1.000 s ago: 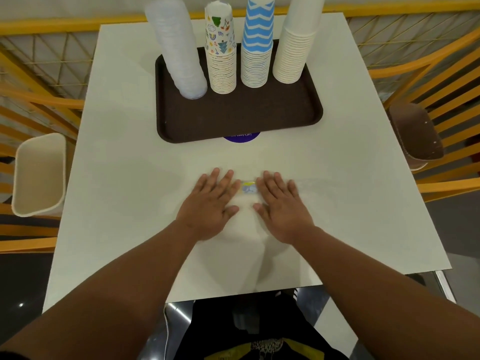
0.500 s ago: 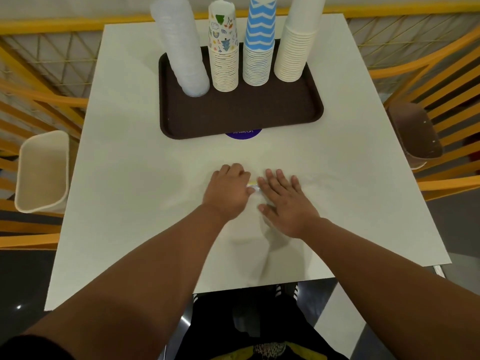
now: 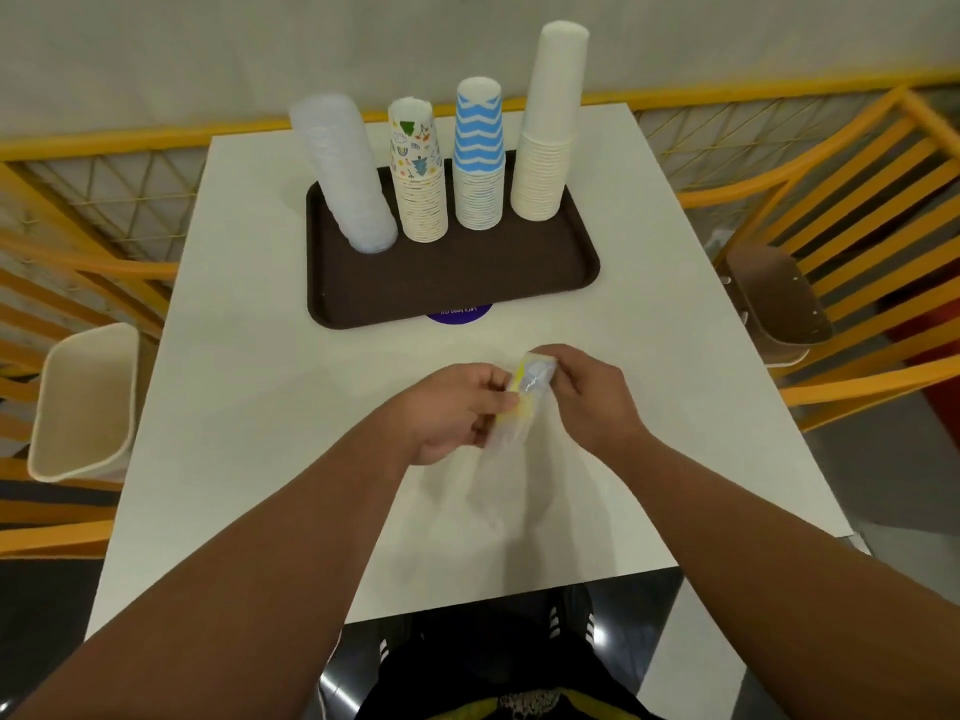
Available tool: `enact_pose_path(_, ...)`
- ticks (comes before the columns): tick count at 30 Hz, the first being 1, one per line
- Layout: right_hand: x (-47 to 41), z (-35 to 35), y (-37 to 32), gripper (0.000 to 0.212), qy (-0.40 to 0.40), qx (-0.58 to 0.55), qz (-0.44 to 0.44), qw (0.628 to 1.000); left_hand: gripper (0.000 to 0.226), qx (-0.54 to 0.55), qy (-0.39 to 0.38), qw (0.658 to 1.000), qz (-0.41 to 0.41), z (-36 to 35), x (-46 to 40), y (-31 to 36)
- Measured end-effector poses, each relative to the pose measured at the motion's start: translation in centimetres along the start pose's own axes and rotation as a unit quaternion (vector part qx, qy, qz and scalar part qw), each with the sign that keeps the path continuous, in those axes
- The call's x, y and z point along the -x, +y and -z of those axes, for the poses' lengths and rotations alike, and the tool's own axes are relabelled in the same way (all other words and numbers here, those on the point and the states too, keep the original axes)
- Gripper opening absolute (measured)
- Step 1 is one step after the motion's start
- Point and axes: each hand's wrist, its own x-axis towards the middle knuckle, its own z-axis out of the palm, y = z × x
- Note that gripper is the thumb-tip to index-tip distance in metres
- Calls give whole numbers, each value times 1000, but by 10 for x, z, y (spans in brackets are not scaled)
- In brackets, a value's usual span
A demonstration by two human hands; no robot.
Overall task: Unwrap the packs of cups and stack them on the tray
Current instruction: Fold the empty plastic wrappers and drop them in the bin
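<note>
— Wrapper status?
— Crumpled clear plastic wrapper with yellow label pinched between left hand and right hand, above white table.
— Advice?
— Bunch tight, clear of cup stacks on brown tray.

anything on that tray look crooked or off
Yes: the clear cup stack at the tray's left end leans left, while the other three stacks stand fairly straight. Nothing looks spilled or damaged.
</note>
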Motion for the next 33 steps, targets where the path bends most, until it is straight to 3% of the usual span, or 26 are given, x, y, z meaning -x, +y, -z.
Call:
enact_pose_path(2, -11, 10, -17, 27, -7, -107, -63, 992, 10, -80, 65, 993, -59, -6, 1, 8)
enact_pose_path(5, -21, 19, -34, 25, -21, -276, -139, 951, 13, -136, 172, 966, -140, -13, 2, 20)
enact_pose_path(9, -31, 23, -44, 27, -27, -371, -180, 911, 26, -115, 182, 961, -175, -16, -1, 24)
enact_pose_path(14, -40, 28, -51, 29, -41, -363, -198, 909, 41, -128, 142, 968, -165, -14, 0, 27)
enact_pose_path(18, -51, 35, -62, 26, -19, -361, -221, 906, 32, -119, 131, 973, -146, -11, 6, 27)
enact_pose_path(21, -51, 42, -65, 39, -71, -445, -244, 859, 25, -92, 152, 972, -154, -9, 8, 26)
enact_pose_path(23, -46, 37, -71, 37, -103, -469, -259, 838, 25, -99, 160, 968, -166, -10, 10, 26)
enact_pose_path(27, -47, 19, -84, 16, -84, -445, -237, 860, 18, 7, 100, 980, -173, -20, 17, 28)
enact_pose_path(31, -56, 26, -83, 22, -75, -447, -242, 858, 21, 42, 71, 988, -128, -19, 23, 29)
enact_pose_path(33, -56, 31, -74, 30, -29, -406, -206, 890, 25, 74, 93, 987, -112, -14, 24, 30)
